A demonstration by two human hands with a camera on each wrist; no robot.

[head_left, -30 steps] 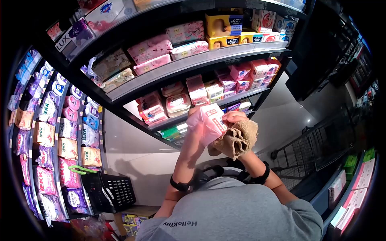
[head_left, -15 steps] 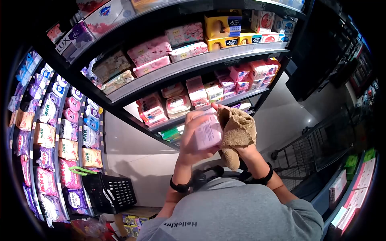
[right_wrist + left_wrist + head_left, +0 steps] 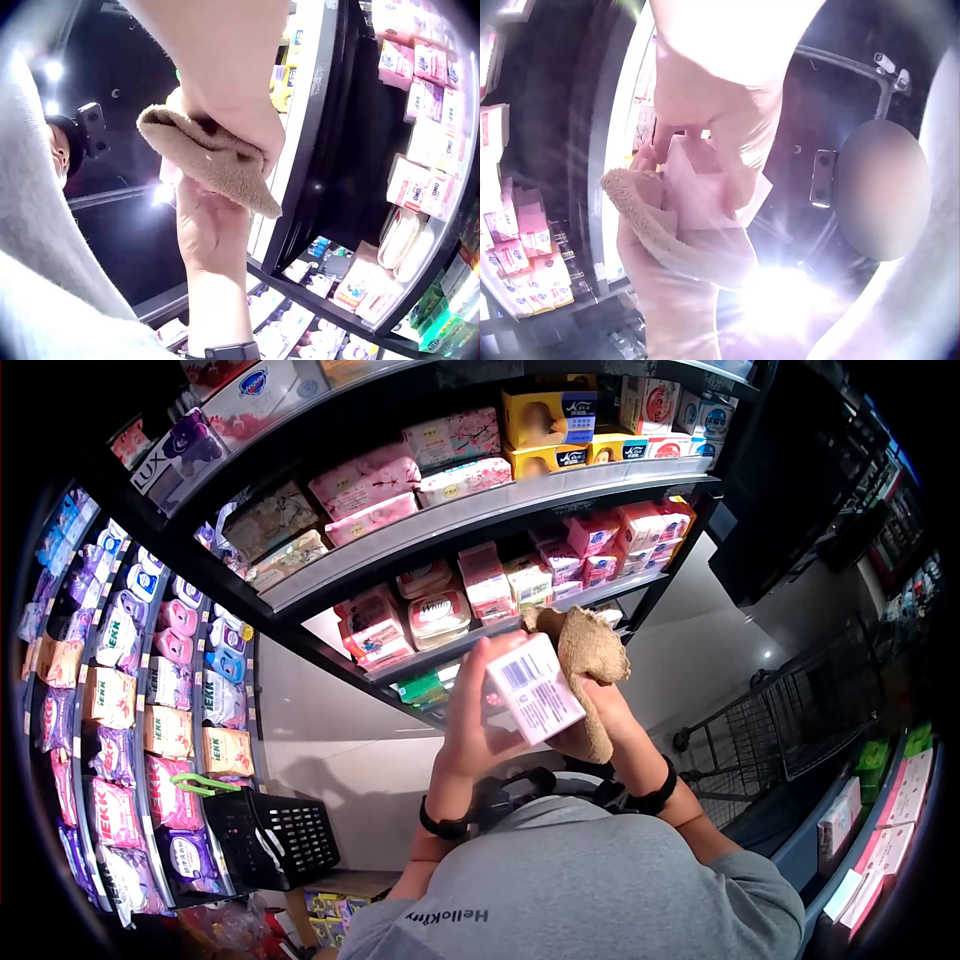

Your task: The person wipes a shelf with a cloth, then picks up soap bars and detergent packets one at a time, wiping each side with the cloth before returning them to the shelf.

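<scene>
My left hand [image 3: 478, 705] grips a small pink and white box [image 3: 535, 690] at chest height in front of the shelves, its barcode side turned up toward me. My right hand [image 3: 607, 712] holds a brown cloth [image 3: 592, 645], bunched against the box's far right side. In the left wrist view the left hand's fingers [image 3: 731, 135] curl around the pink box [image 3: 701, 187], with the cloth [image 3: 656, 221] pressed beside it. From the right wrist, the right hand [image 3: 236, 101] clutches the cloth [image 3: 210, 157] above the left hand [image 3: 210, 225].
Shelves [image 3: 480, 510] of pink, yellow and white boxed and wrapped packs stand straight ahead. A rack of bagged packs [image 3: 130, 690] runs down the left. A black basket [image 3: 270, 838] sits low at the left. A wire shopping cart [image 3: 790, 725] stands at the right.
The left hand has turned the box so its barcode side faces up. The cloth has moved from the box's lower right up to its far top edge.
</scene>
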